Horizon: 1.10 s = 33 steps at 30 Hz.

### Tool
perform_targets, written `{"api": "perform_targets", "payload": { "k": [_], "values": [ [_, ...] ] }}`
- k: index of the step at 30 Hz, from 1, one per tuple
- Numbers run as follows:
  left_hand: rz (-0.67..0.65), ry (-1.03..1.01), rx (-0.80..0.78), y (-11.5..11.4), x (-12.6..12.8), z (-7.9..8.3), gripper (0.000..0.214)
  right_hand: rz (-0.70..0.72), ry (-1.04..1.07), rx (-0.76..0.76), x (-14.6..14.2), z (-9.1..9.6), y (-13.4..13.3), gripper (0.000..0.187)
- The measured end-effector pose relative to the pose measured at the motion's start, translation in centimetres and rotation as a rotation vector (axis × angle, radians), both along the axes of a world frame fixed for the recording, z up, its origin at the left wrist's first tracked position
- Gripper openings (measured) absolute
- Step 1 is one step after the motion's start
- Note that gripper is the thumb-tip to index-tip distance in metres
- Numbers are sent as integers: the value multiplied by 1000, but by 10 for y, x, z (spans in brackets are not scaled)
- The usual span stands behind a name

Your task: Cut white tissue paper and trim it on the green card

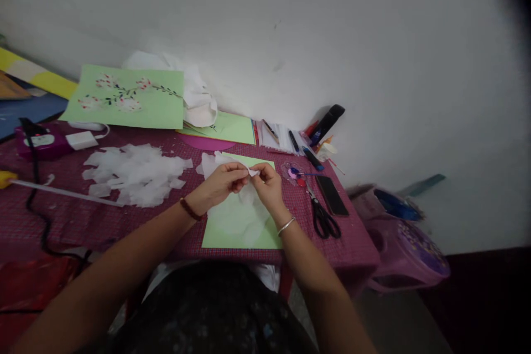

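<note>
Pinching tight, left hand (226, 181) and right hand (269, 185) gripped the white paper scrap (253, 172) squarely between them, neither nearer, above the green sheet (219, 237)!

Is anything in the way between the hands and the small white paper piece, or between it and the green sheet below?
Nothing visible blocks the left hand or right hand: both have their fingertips on the white paper piece. Below it, thin whitish paper covers part of the green sheet.
</note>
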<state>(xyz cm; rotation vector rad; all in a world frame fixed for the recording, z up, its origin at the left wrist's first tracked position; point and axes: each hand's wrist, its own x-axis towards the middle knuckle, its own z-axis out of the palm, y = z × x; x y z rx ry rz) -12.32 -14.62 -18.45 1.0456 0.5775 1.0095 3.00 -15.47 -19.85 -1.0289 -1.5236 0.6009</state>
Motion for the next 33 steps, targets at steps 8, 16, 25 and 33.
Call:
{"api": "perform_targets", "payload": {
  "k": [8,16,25,33],
  "values": [
    [-15,29,-1,-1,-1,-1,27,-21,-40,51,2,0,0,9],
    [-13,22,-16,0,1,-2,28,-24,-127,122,1,4,-3,10],
    [-1,11,-38,0,1,-2,22,-10,-230,176,3,2,-3,16],
    [64,0,-37,4,2,-7,10,40,-303,234,5,2,-2,21]
  ]
}}
